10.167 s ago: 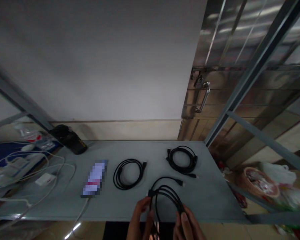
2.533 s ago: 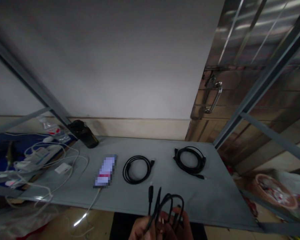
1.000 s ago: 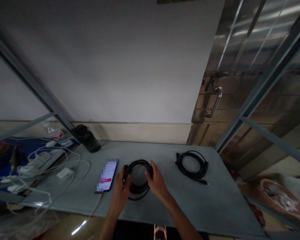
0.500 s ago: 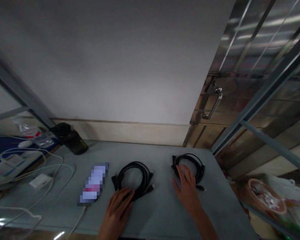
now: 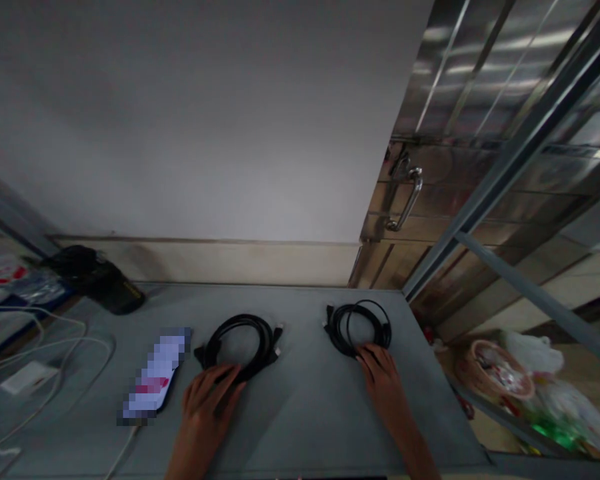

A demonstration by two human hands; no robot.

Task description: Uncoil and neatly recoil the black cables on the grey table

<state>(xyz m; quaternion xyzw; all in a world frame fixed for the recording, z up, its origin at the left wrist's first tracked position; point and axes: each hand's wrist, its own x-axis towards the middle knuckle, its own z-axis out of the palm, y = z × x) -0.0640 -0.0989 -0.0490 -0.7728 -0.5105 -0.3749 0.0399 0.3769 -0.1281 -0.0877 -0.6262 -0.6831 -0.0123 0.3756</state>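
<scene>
Both hands are open and lie flat, palms down, on a gray table (image 5: 305, 420). The left hand (image 5: 207, 407) rests on the near side of a big black cable coil (image 5: 240, 332), at the coil's six o'clock. Its fingers touch the cable but do not close on it. The right hand (image 5: 383, 380) is at six o'clock of a small black cable coil (image 5: 359, 327), and its fingertips (image 5: 366, 353) just touch it without holding. A phone (image 5: 155, 377) with a blurred screen lies just beside the left hand, at its ten o'clock. White cords (image 5: 40, 340) lie at the phone's nine o'clock, and a black bottle (image 5: 97, 287) lies at its eleven o'clock.
</scene>
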